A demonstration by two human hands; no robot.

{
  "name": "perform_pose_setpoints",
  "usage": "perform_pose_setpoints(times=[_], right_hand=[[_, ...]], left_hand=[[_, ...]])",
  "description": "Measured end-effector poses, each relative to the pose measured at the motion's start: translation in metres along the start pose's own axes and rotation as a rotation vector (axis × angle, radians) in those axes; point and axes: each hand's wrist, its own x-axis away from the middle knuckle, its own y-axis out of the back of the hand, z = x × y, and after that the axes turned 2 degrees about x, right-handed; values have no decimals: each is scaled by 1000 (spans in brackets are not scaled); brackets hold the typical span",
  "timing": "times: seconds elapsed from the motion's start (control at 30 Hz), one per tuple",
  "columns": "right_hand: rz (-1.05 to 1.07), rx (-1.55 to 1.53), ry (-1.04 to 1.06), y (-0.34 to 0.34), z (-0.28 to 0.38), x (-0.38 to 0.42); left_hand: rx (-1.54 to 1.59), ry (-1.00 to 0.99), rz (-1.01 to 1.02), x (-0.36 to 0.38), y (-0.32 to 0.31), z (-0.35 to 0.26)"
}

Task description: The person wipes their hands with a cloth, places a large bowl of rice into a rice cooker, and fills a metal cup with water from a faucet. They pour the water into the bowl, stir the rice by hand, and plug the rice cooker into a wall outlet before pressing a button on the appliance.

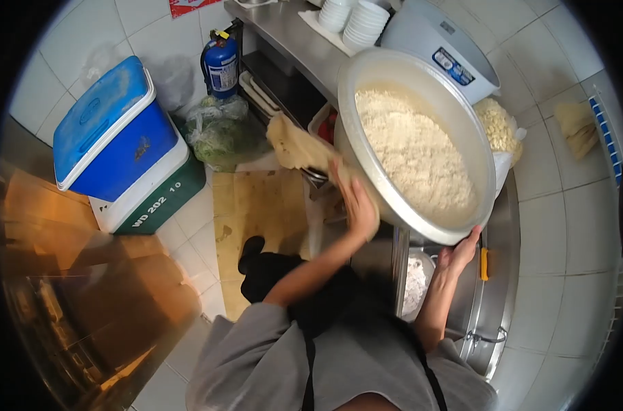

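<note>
A large round metal bowl full of pale, crumbly flour-like stuff is tilted in front of me. My right hand grips its near rim from below, the fingers wrapped round the edge. Against the bowl's left outer side lies my left hand, fingers stretched out and slightly blurred. A tan cloth is beside the left fingertips; whether they touch it I cannot tell. Beneath the bowl, a container of white powder stands in the steel sink.
Stacked white bowls and a grey tub stand on the steel counter. A bag of pale pieces is at right. At left are coolers, a fire extinguisher and bagged greens. Cardboard covers the floor.
</note>
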Motion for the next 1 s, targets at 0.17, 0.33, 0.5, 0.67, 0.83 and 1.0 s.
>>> perform_pose_setpoints(times=[0.17, 0.33, 0.5, 0.67, 0.83, 1.0], right_hand=[[45, -92, -63, 0, 0, 16], [78, -103, -98, 2, 4, 19], [92, -60, -101, 6, 5, 19], [135, -39, -105, 7, 6, 15], [167, -27, -104, 13, 7, 12], [144, -28, -113, 9, 9, 12]], left_hand=[[544, 743, 200, 86, -10, 27], [1011, 1091, 374, 79, 42, 24], [1232, 906, 334, 10, 118, -9], [1169, 794, 501, -48, 135, 18], [509, 435, 754, -66, 140, -19], [-298, -591, 570, -44, 99, 20]])
